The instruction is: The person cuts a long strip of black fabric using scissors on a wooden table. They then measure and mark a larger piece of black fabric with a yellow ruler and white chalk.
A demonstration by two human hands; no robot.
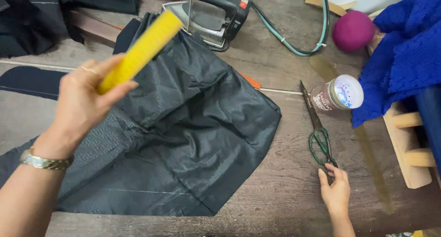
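My left hand (85, 106) is raised over a dark grey patterned fabric (183, 126) and grips a yellow ruler (140, 51) that points up and to the right. A watch sits on that wrist. My right hand (335, 191) rests on the wooden table (285, 186) at the lower right, fingertips touching the green handles of a pair of scissors (317, 131). The scissors lie flat with the blades pointing away from me.
An iron (216, 14) stands at the far edge with a teal cord (294, 46). A jar with a white lid (337, 95) lies by the scissors. A magenta ball (353, 31), blue knit cloth (404, 53) and a wooden rack (409, 149) are at the right.
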